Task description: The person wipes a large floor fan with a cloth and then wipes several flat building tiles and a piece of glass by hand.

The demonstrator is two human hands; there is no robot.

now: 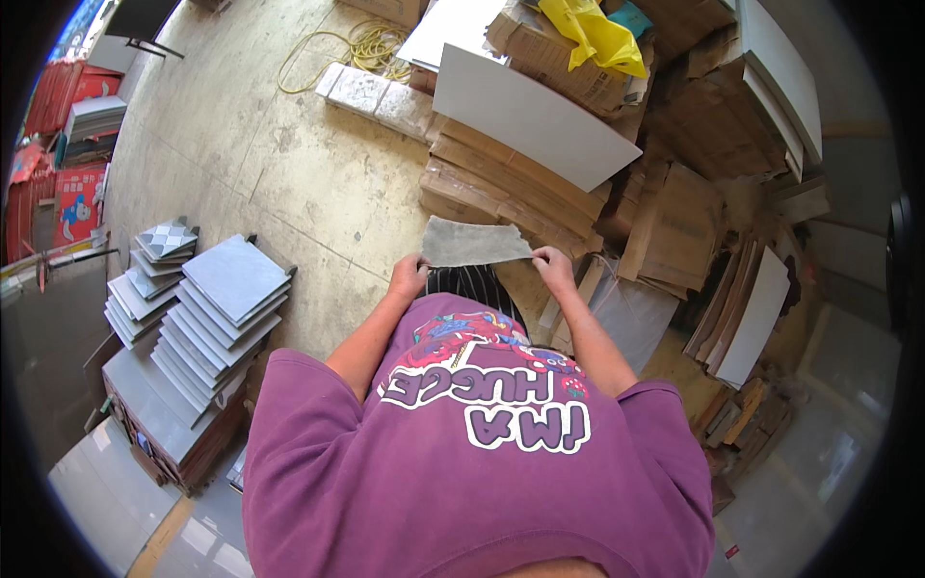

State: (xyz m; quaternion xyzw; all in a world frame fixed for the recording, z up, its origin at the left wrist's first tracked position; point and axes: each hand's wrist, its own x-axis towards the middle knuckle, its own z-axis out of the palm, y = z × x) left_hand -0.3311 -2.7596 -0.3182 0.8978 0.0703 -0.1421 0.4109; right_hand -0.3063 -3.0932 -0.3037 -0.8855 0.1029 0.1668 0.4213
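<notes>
A grey flat piece with uneven, ragged edges point(472, 243) stretches between my two hands in front of my waist; I cannot tell whether it is cloth or a thin board. My left hand point(409, 276) pinches its left end near the lower corner. At the opposite end, my right hand point(552, 269) is closed on the right corner. Black striped fabric point(472, 286) shows just below the piece. Beyond it stands a stack of brown cardboard packs point(501, 183), with a white panel point(530, 116) leaning on top.
Grey tiles point(231, 279) are stacked in fanned piles on the left. A yellow cable point(371, 48) lies coiled on the floor by wrapped blocks point(376, 99). A yellow plastic bag point(597, 39) rests on cardboard. More cartons point(679, 226) and white panels point(752, 318) crowd the right.
</notes>
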